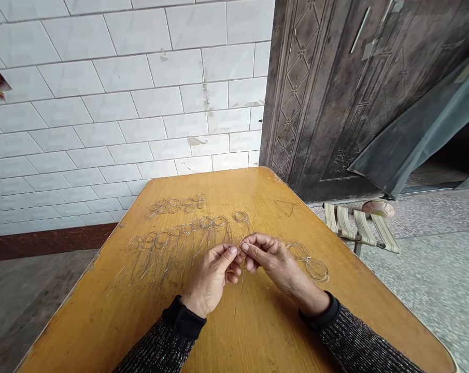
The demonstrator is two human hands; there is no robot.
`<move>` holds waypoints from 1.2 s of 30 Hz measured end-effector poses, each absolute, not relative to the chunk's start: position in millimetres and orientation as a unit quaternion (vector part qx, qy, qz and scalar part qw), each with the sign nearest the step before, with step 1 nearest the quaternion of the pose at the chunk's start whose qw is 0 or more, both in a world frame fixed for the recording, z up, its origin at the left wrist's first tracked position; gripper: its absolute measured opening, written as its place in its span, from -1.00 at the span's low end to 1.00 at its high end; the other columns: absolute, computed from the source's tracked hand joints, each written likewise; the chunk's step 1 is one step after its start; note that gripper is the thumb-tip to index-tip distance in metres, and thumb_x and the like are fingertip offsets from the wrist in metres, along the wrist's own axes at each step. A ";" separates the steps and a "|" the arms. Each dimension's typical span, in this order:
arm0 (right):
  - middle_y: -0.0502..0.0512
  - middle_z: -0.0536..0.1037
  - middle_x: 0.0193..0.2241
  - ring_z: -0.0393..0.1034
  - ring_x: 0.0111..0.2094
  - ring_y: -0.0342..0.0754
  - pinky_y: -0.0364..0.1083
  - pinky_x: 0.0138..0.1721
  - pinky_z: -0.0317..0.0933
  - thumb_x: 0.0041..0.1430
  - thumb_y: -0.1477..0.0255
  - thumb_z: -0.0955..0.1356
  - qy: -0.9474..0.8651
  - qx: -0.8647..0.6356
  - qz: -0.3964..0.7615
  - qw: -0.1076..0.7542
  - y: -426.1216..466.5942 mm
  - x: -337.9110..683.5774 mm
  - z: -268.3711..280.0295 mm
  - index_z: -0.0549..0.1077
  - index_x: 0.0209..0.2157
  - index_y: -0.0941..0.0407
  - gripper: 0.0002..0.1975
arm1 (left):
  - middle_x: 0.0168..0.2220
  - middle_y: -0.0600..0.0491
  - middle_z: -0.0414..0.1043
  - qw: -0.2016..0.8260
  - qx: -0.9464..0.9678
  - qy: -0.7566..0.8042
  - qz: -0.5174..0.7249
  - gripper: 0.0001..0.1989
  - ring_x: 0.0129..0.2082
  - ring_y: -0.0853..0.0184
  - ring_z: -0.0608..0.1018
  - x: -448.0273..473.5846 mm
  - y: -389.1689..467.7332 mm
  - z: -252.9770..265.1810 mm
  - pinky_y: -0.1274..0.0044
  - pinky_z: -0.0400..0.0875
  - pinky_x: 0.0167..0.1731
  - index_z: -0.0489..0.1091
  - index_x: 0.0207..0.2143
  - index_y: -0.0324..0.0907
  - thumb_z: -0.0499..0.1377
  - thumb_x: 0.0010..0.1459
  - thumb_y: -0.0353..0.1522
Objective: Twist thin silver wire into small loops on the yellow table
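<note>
Above the middle of the wooden table (273,321), my left hand (214,274) and my right hand (271,259) meet fingertip to fingertip. Both pinch a thin wire (242,274), whose end hangs below the fingers. Just beyond them lies a row of looped wires (207,223) with straight tails pointing toward me. Farther back on the left is a shorter group of wire coils (174,205). To the right of my right hand sit two joined wire loops (315,268). The exact shape of the wire between my fingertips is too fine to make out.
A white tiled wall (141,103) stands behind the table, with a dark carved door (320,103) at the right. A folding stool (360,225) with striped straps and a ball (378,208) are on the floor by the table's right edge. A grey curtain (421,129) hangs there.
</note>
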State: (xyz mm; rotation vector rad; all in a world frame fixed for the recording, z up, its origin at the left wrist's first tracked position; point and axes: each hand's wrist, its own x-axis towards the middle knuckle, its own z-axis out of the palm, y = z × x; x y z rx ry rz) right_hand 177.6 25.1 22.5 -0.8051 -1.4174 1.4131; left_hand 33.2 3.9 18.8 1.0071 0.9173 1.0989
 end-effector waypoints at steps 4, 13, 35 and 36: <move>-0.08 0.41 -0.72 0.26 -0.69 -0.27 -0.23 -0.60 0.19 -0.01 0.18 0.37 -0.565 -0.335 0.587 0.474 25.4 176.9 20.6 0.42 -0.50 0.16 -0.70 | -0.57 0.15 0.27 0.572 0.476 0.445 0.498 -0.72 -0.61 0.51 0.31 34.5 3.2 21.5 0.62 0.16 -0.59 0.28 -0.52 -0.23 0.21 -0.06 -0.19; -0.08 0.42 -0.73 0.28 -0.69 -0.26 -0.23 -0.59 0.22 -0.06 0.18 0.39 -0.551 -0.337 0.597 0.475 22.1 172.2 23.3 0.39 -0.51 0.18 -0.68 | -0.68 0.19 0.19 0.507 0.530 0.478 0.484 -0.79 -0.66 0.50 0.24 36.6 1.9 26.0 0.60 0.12 -0.60 0.22 -0.58 -0.20 0.12 -0.04 -0.26; -0.11 0.42 -0.74 0.27 -0.71 -0.27 -0.23 -0.62 0.17 -0.21 0.26 0.47 -0.478 -0.330 0.632 0.512 25.2 168.9 23.9 0.39 -0.45 0.18 -0.67 | -0.54 0.11 0.29 0.515 0.552 0.469 0.458 -0.79 -0.54 0.46 0.30 39.7 1.5 24.2 0.60 0.17 -0.52 0.25 -0.50 -0.21 0.07 0.07 -0.25; -0.11 0.41 -0.74 0.27 -0.71 -0.26 -0.22 -0.62 0.17 -0.20 0.25 0.46 -0.478 -0.329 0.632 0.513 25.0 169.0 23.7 0.39 -0.44 0.17 -0.67 | -0.51 0.09 0.31 0.538 0.544 0.459 0.452 -0.78 -0.52 0.45 0.33 40.2 1.1 24.4 0.59 0.19 -0.50 0.26 -0.48 -0.21 0.06 0.08 -0.23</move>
